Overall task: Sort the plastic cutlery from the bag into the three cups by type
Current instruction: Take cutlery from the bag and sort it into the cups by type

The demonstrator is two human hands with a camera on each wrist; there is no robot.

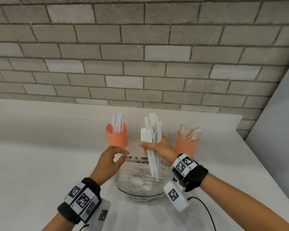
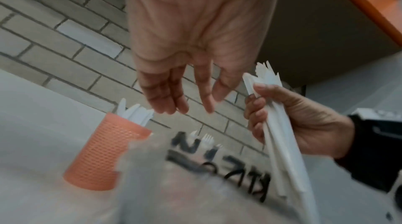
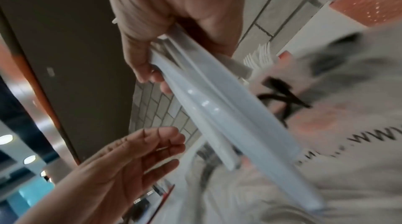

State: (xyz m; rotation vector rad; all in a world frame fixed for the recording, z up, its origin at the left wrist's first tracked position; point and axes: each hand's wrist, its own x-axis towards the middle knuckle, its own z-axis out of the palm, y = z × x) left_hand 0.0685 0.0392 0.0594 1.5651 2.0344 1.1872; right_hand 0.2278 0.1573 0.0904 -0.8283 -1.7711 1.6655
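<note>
My right hand (image 1: 158, 147) grips a bundle of white plastic cutlery (image 1: 154, 165), forks and at least one knife, upright above the clear bag (image 1: 137, 189). The bundle (image 2: 280, 141) and its handles (image 3: 228, 116) show in both wrist views. My left hand (image 1: 117, 155) hovers empty at the bag's far rim, fingers relaxed (image 2: 174, 100). More spoons and forks lie in the bag. The left orange cup (image 1: 116, 139) holds knives and the right orange cup (image 1: 186, 145) holds spoons. A middle cup is almost hidden behind the bundle; fork tips (image 1: 150, 120) rise there.
The white counter (image 1: 40, 155) ends at a grey brick wall (image 1: 140, 64) behind the cups and at an edge on the right (image 1: 257, 155). A white sensor pack (image 1: 175, 195) and a black cable (image 1: 205, 209) hang by my right wrist.
</note>
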